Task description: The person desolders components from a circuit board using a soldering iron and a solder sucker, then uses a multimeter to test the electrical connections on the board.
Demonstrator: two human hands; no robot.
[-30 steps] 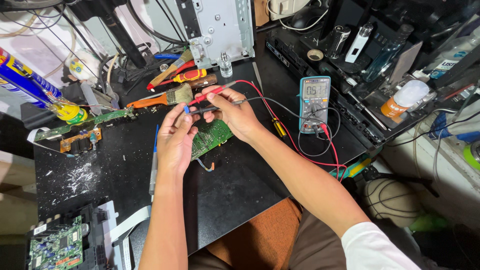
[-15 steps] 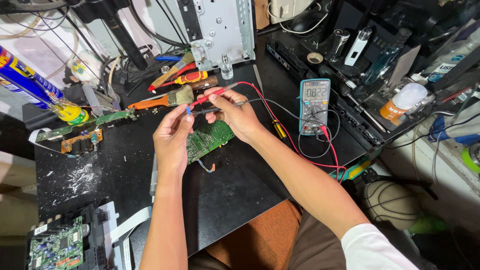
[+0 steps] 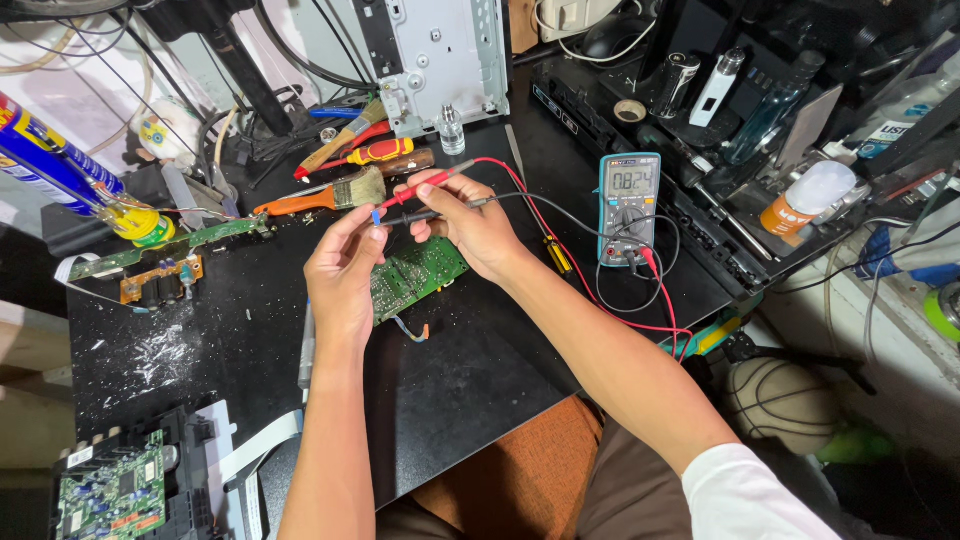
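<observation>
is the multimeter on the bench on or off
On: the teal handheld multimeter lies face up on the black bench, and its pale display shows dark digits.

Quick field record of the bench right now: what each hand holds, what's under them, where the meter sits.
left hand: pinches a small blue component
right hand: holds red probe and black probe, tips at the component
under hands: green circuit board on black table
multimeter: right of hands, display lit
behind hands: paintbrush, screwdriver
</observation>
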